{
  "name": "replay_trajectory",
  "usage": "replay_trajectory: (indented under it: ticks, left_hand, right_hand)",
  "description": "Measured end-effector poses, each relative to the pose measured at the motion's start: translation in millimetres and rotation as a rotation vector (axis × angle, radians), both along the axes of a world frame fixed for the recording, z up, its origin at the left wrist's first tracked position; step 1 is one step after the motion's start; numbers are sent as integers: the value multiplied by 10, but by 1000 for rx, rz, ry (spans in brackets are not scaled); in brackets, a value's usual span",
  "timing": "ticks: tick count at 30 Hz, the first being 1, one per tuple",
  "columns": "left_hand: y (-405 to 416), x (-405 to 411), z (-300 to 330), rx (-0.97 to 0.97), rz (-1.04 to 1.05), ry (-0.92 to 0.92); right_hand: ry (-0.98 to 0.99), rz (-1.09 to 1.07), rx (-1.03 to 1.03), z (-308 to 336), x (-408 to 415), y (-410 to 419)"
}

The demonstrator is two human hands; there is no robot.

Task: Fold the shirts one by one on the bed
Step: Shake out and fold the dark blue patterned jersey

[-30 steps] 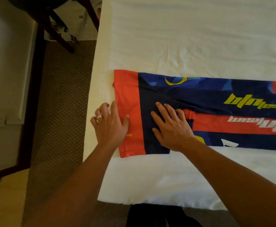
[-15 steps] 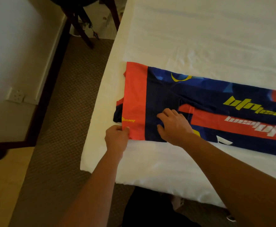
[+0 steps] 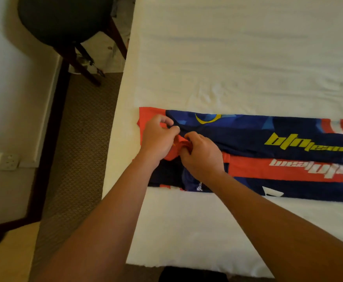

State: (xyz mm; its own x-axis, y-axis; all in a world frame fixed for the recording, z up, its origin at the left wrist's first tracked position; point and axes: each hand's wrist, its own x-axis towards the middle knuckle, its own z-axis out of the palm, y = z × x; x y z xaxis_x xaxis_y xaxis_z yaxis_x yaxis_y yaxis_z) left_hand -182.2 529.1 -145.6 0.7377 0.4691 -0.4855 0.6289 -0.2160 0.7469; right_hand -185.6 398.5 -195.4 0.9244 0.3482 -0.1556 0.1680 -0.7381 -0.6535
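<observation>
The navy, blue and orange printed jersey shirt (image 3: 268, 151) looks like a thin synthetic knit — smooth, with a faint sheen, its yellow and white lettering flat and matt. The white cotton-like bed sheet (image 3: 237, 58) beneath it is matt and softly creased. The brown woven carpet (image 3: 81, 139) shows a rough, diamond-patterned texture. The dark chair with slanted legs (image 3: 64, 27) has wood legs with a dull polish — its seat may be matt cloth, though blur hides the weave.

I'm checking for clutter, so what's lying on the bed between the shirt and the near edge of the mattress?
Nothing but bare white sheet; the head view shows only the person's forearms crossing above it to the shirt.
</observation>
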Motion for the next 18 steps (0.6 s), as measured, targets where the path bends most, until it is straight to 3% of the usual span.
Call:
replay_trajectory:
  ticks: [4, 9, 12, 18]
  left_hand:
    - [140, 391, -168, 29, -120, -56]
    - [533, 533, -550, 343, -551, 203]
    - [691, 514, -634, 568, -746, 273]
    - [848, 610, -655, 734, -850, 317]
  right_hand:
    - [284, -378, 192, -71, 374, -136]
    - [487, -862, 309, -328, 614, -355]
    - [493, -854, 246, -355, 678, -377]
    - [431, -683, 30, -342, 822, -355]
